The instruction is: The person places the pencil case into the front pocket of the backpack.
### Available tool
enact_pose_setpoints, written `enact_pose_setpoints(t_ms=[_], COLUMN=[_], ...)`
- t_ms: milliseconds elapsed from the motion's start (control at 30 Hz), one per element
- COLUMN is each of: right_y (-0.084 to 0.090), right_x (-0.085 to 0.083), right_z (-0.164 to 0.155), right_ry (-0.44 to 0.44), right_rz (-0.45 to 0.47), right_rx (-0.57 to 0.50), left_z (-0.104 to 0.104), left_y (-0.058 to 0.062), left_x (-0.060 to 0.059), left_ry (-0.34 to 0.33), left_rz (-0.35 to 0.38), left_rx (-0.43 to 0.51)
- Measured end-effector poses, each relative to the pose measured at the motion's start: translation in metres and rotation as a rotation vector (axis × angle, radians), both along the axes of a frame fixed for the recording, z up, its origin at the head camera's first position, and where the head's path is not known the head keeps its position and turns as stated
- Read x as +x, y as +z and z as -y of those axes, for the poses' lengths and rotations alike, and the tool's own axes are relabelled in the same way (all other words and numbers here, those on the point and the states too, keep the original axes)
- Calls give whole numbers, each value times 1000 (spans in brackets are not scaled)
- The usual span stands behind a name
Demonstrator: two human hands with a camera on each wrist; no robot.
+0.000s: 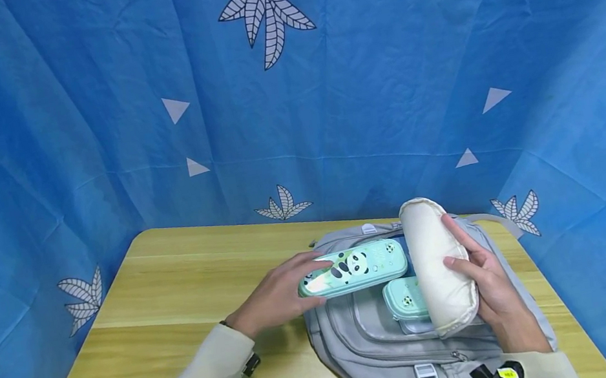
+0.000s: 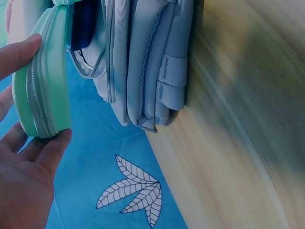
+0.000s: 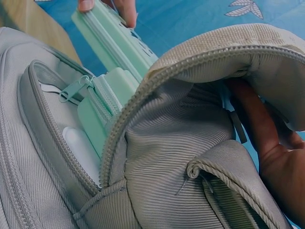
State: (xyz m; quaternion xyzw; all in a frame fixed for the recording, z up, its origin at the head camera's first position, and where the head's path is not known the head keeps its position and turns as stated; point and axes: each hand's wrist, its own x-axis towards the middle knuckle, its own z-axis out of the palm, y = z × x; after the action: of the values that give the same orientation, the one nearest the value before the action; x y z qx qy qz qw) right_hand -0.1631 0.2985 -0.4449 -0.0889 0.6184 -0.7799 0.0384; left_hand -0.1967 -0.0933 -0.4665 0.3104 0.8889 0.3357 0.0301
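My left hand (image 1: 276,295) grips one end of a long mint-green pencil case (image 1: 374,264) with a panda print. In the left wrist view, fingertips press both sides of its zippered edge. The case slants over the open front pocket of a grey backpack (image 1: 380,370) lying on the table. A smaller mint-green zippered case (image 3: 116,86) sits inside that pocket. With my right hand (image 1: 494,291) I hold back the pocket's cream flap (image 1: 439,280), thumb on its cream face and other fingers partly hidden behind it. The flap covers part of the smaller case in the head view.
The wooden table (image 1: 178,299) extends to the left of the backpack. A blue curtain (image 1: 361,108) with leaf prints hangs behind and beside it. Something dark blue (image 2: 82,24) shows in the pocket. A backpack strap (image 1: 495,217) lies at the far right.
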Motion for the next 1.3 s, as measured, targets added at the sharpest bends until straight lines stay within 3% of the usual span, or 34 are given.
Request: enact_pose_setpoints(t_ms=[1300], right_y=[1], right_x=[1], right_z=[4], right_ry=[-1], right_rz=[-4], right_rx=[0], left_z=[-45], left_y=[-2], left_x=[-15], left_ry=[-79], left_rz=[-16], left_rx=[-52])
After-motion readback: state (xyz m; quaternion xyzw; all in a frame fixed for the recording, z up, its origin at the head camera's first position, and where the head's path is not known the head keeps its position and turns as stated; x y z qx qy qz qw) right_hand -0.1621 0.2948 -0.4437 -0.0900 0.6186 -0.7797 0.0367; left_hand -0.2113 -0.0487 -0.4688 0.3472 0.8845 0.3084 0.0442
